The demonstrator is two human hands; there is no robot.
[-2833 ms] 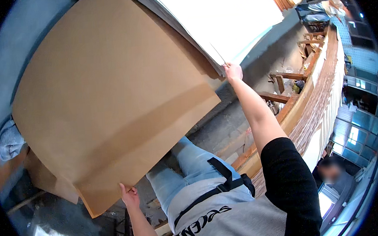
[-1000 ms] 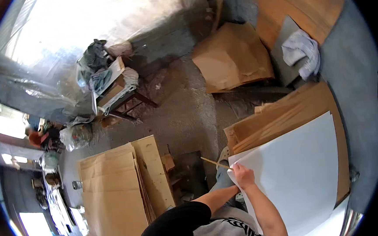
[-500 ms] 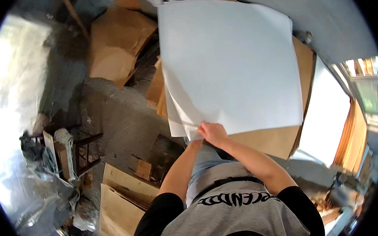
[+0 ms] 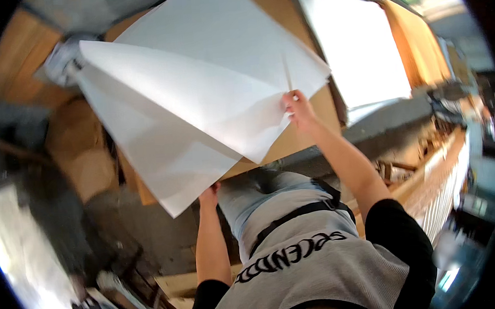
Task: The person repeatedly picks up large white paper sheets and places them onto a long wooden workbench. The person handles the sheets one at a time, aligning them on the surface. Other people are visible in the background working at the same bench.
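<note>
Large white sheets lie in front of me, on a brown cardboard sheet (image 4: 327,106). The upper white sheet (image 4: 214,93) is bent up along its near left side, with a raised fold across it. Beneath that, a lower white sheet (image 4: 143,144) shows, its corner pointing toward me on the left. My right hand (image 4: 300,109) is closed on the near edge of the upper sheet, pinching it and creasing it at the fingers. My left hand (image 4: 209,195) is closed at the near edge of the lower sheet, its fingers partly hidden under it.
Brown cardboard (image 4: 80,149) leans at the left, near a crumpled pale bundle (image 4: 64,61). Further right stand a bright white stack (image 4: 360,49) and a tan stack (image 4: 418,45). Wood scraps (image 4: 398,170) lie at the right, and a pale board (image 4: 182,285) is beside my left arm.
My hands, together at the sheet's near left corner before, are now apart, the right one further right and forward. The upper sheet has lifted and shifted. My view has turned to the right.
</note>
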